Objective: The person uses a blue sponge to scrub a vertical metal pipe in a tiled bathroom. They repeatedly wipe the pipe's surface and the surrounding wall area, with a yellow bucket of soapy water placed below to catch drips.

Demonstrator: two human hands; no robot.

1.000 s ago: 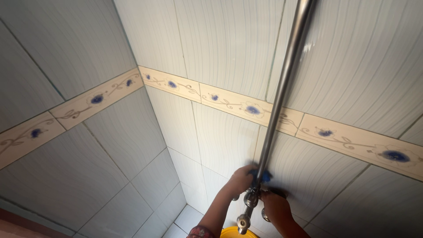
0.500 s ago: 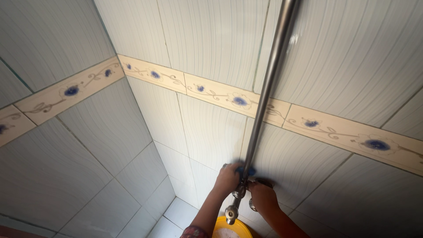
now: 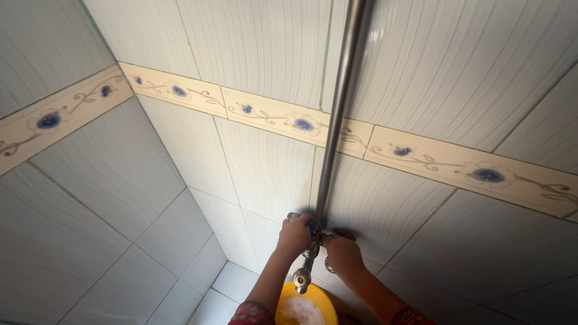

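Nearest the camera, below the shower valve [image 3: 311,248], a yellow bucket [image 3: 306,307] sits on the floor with foamy water inside it, directly under the round tap outlet [image 3: 301,278] that juts from the valve's lower end. At the valve itself, the left hand [image 3: 294,235] is closed around a blue cloth [image 3: 317,222], pressing it against the base of the chrome riser pipe [image 3: 336,114] just above the valve. The right hand [image 3: 342,251] is curled on the valve's right side; what its fingers clamp is hidden, so I cannot tell (a knob [image 3: 329,265] shows just beneath it). From the valve the pipe runs up across pale ribbed wall tiles [image 3: 265,168], crossing a cream border strip with blue flowers [image 3: 289,120] well above the valve.
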